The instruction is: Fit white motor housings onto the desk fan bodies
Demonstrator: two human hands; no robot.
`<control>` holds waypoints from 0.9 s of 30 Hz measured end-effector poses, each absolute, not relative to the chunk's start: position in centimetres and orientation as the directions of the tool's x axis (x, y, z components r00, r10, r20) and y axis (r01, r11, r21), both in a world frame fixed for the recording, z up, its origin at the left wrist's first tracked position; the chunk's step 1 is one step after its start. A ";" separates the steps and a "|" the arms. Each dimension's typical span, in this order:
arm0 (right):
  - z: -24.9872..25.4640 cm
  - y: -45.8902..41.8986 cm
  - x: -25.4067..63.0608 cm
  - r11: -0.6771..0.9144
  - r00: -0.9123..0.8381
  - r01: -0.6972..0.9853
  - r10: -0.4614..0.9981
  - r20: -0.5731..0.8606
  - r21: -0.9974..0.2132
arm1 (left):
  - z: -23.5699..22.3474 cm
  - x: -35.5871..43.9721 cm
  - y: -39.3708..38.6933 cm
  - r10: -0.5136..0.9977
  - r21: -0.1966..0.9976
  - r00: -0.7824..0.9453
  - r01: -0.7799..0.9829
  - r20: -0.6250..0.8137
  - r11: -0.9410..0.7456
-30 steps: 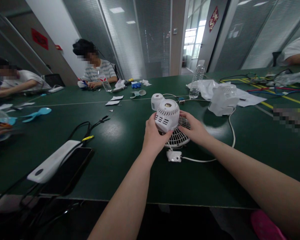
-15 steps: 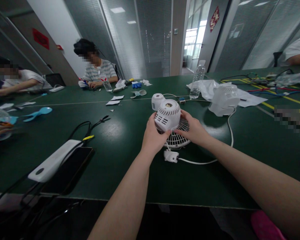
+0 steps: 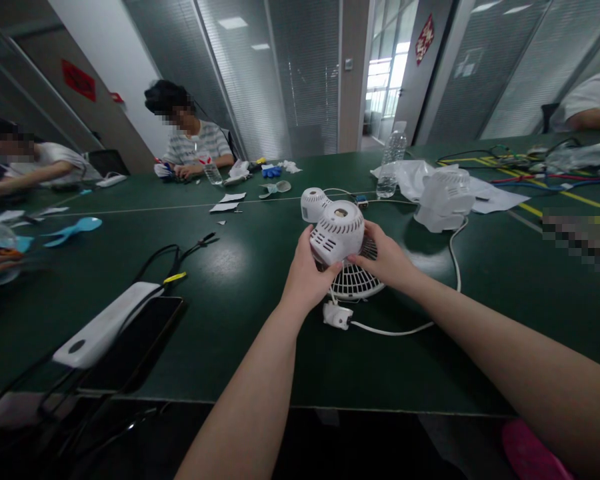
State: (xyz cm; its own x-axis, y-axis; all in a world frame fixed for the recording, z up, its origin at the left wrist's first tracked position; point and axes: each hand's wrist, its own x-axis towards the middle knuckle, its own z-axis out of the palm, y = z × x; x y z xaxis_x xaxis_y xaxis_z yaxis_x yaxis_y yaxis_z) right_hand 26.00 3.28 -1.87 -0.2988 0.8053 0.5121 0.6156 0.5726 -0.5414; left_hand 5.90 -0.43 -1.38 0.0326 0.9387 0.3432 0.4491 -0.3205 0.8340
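Here's the white fan housing [image 3: 339, 230], gripped from both sides, tilted, its domed end up with a round opening ringed by slots, more slots down the flank. Below it, the round white grille [image 3: 356, 283] lies on the green table [image 3: 240, 360]. Just nearside, a small white block [image 3: 337, 316] trails a white cord [image 3: 393, 333].

Red sign [image 3: 79, 80] at left, red diamond [image 3: 425, 39] on door [image 3: 429, 80] — both illegible, no readable text
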 end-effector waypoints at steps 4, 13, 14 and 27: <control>-1.6 3.1 26.0 0.517 -0.242 0.614 0.842 0.482 -0.596 | -1.6 6.2 -0.5 0.926 0.821 0.029 0.451 0.377 -0.349; -1.2 3.1 26.0 0.531 -0.224 0.591 0.831 0.509 -0.607 | -1.4 6.1 -0.7 0.926 0.791 0.016 0.515 0.376 -0.330; -1.2 3.1 26.0 0.536 -0.225 0.590 0.828 0.514 -0.604 | -1.3 6.1 -0.7 0.929 0.794 0.011 0.515 0.371 -0.323; -1.1 2.9 26.1 0.544 -0.244 0.620 0.818 0.520 -0.565 | -1.4 6.2 -0.6 0.928 0.793 -0.013 0.524 0.373 -0.312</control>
